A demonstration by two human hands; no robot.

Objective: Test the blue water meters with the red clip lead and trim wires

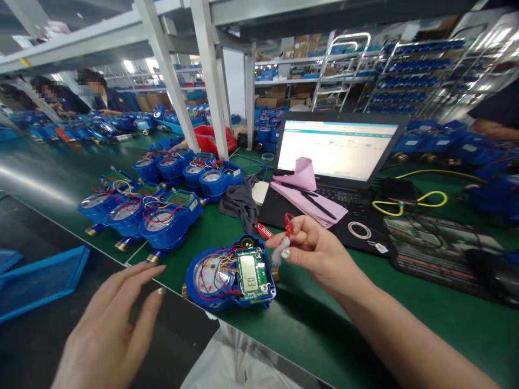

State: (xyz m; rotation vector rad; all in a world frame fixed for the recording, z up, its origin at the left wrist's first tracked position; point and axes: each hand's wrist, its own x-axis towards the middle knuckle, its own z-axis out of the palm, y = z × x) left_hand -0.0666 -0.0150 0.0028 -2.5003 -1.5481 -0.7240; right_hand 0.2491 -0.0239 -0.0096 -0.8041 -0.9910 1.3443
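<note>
Meter (233,294), rounded, blue | smooth green bench (324,337) | right hand (316,246): grip pinching grey connector (279,253) | left hand (113,313): grip released

Grn bench (52,167) w/ wht metal posts (210,75), shelves (284,81) in bkgd, bright lights (128,66) far L.

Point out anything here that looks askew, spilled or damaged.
The pink sheets look out of place: they lie across the laptop keyboard, one part curling up before the screen. No spill or damage stands out; the nearest meter is open, wires exposed, like its neighbours.
</note>
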